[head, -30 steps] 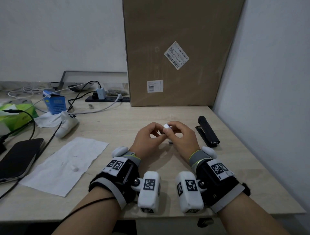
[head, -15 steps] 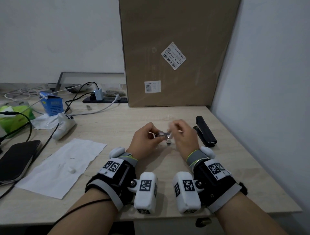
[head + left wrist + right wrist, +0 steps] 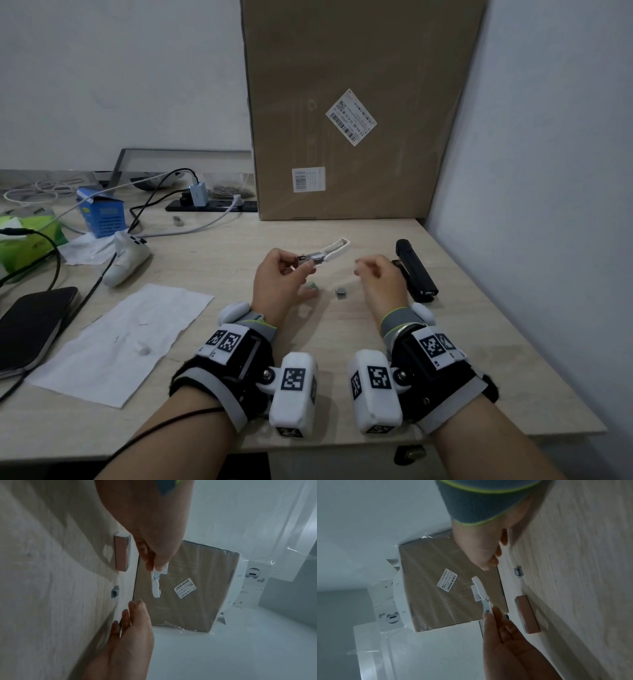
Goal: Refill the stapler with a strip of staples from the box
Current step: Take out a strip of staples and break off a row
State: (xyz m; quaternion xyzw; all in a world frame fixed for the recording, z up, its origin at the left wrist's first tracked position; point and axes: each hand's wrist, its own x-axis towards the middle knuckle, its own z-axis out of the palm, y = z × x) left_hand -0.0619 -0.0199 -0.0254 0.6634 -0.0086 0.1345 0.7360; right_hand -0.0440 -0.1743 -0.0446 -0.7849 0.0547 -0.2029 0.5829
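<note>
My left hand (image 3: 301,264) pinches a small white stapler (image 3: 330,253) above the table, its white lid swung out to the right and the metal channel showing near my fingers. In the left wrist view the left hand (image 3: 154,562) grips the stapler (image 3: 155,588) by one end. My right hand (image 3: 363,269) hovers to the right of it, fingers loosely curled and holding nothing. Below the hands lie a small pinkish staple box (image 3: 311,286) and a short grey staple strip (image 3: 340,293). The right wrist view shows the right hand (image 3: 488,555), the stapler (image 3: 481,588), the box (image 3: 527,615) and the strip (image 3: 518,572).
A black stapler (image 3: 416,270) lies just right of my right hand, by the wall. A big cardboard box (image 3: 356,109) stands at the back. On the left are a sheet of paper (image 3: 120,342), a phone (image 3: 30,329), a white controller (image 3: 125,260), cables and a blue box (image 3: 102,214).
Both hands were together on the white stapler. Now my right hand has let go and moved right, and the stapler's lid stands swung open in my left hand alone.
</note>
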